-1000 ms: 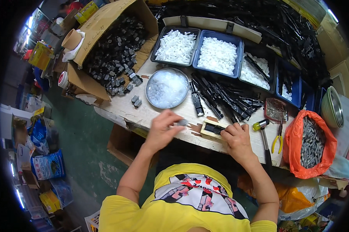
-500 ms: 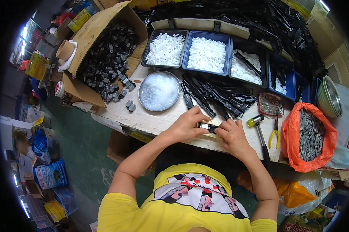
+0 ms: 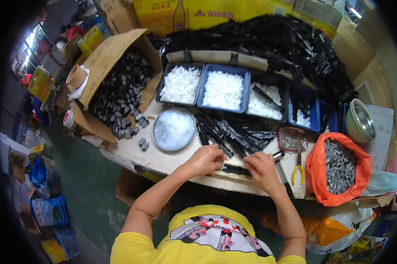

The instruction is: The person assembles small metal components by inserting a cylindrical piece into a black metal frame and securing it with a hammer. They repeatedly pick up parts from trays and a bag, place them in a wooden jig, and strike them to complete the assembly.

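A narrow black plastic part [image 3: 237, 170] lies along the front edge of the worktable. My left hand [image 3: 204, 160] pinches its left end between closed fingertips. At the other end is my right hand [image 3: 261, 169], fingers bent and drawn together over the part; what its fingertips hold is hidden. Just beyond both hands spreads a pile of similar black parts [image 3: 233, 134]. A hammer [image 3: 283, 171] rests right beside my right hand, which covers some of its head.
A round metal dish [image 3: 174, 130] of translucent pieces stands left of the pile. Behind are bins of white pieces [image 3: 223, 90]. A carton [image 3: 115, 46] holds dark blocks. Rightward lie yellow-handled pliers [image 3: 298, 174], a clear box [image 3: 292, 139] and an orange bag [image 3: 312, 169] of grey pieces.
The view has tilted up, so the table sits lower in the picture. My right hand has shifted rightward, nearer the hammer, and more of the black part shows between my hands.
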